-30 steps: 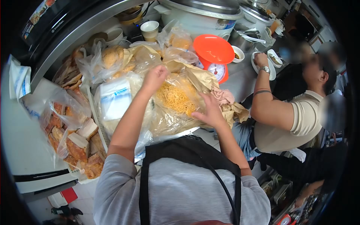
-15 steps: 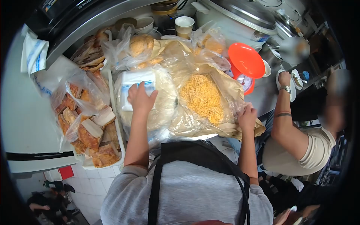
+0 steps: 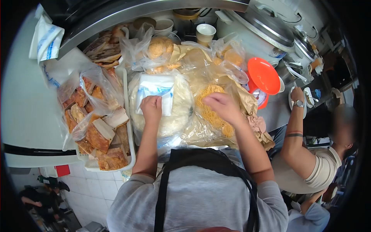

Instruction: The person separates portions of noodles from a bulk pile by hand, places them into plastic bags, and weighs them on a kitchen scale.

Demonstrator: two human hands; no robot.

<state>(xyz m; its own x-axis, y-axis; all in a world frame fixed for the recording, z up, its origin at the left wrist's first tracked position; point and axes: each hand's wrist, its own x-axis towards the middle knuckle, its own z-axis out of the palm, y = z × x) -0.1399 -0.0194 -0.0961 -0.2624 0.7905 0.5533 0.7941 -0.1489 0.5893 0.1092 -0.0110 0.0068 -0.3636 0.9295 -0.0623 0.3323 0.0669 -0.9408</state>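
A pack of thin white plastic bags with blue print (image 3: 154,86) lies on a large clear bag of pale food (image 3: 177,92). My left hand (image 3: 151,109) is closed at the lower edge of this pack, its fingers pinching the plastic. Beside it, yellow noodles (image 3: 211,92) rest in a heap on brown paper and clear plastic sheeting (image 3: 201,133). Over the noodles hovers my right hand (image 3: 223,106), pointing left towards the bags. Its fingers are pressed together, and whatever they might hold is hidden.
On the left stands a white tray (image 3: 130,127) of roasted meat slabs (image 3: 99,135), partly under clear plastic. An orange kitchen scale (image 3: 264,75), a paper cup (image 3: 205,34) and a big lidded cooker (image 3: 247,34) sit behind. A co-worker (image 3: 309,162) works at the right.
My right hand has left the paper's right edge and moved left over the noodles. My left hand, spread on the bag pack before, has closed at its lower edge. The view has shifted slightly.
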